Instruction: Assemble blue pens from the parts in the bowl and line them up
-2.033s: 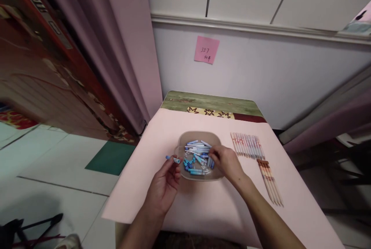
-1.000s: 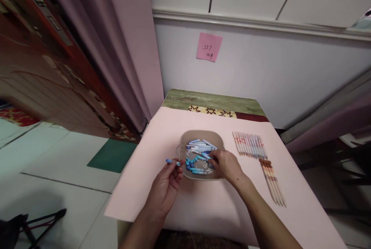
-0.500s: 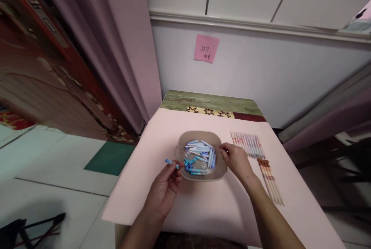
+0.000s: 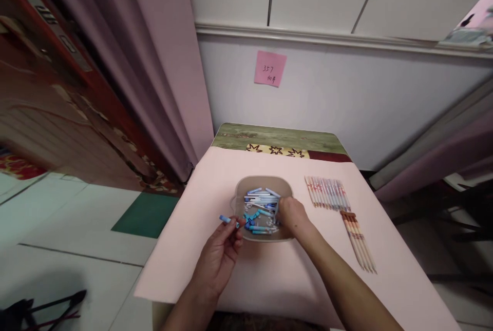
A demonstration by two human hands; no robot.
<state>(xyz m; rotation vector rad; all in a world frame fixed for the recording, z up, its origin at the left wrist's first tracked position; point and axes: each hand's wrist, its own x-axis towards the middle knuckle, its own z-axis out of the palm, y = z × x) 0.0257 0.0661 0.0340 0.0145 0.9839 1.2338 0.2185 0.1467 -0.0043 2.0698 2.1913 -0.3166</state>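
My left hand (image 4: 221, 244) is closed on a short light-blue pen barrel (image 4: 228, 221), held between thumb and fingers by the left rim of a beige plastic box (image 4: 265, 179). Inside the box lie several blue and white pen tubes (image 4: 262, 198), small turquoise and dark-blue caps (image 4: 250, 218) and tiny clear pieces. My right hand (image 4: 291, 214) dips over the box's right side, its fingers curled down among the tubes. Whatever those fingertips pinch, if anything, is hidden.
A row of assembled pens (image 4: 327, 193) lies right of the box, with several brown-topped pens (image 4: 358, 241) in front of it. A pale pink cover (image 4: 200, 202) spreads over the table. Behind stands a wall with a pink note (image 4: 270, 69).
My right hand has moved left and down from the box's right rim into the box. My left hand still holds the blue barrel in nearly the same place.
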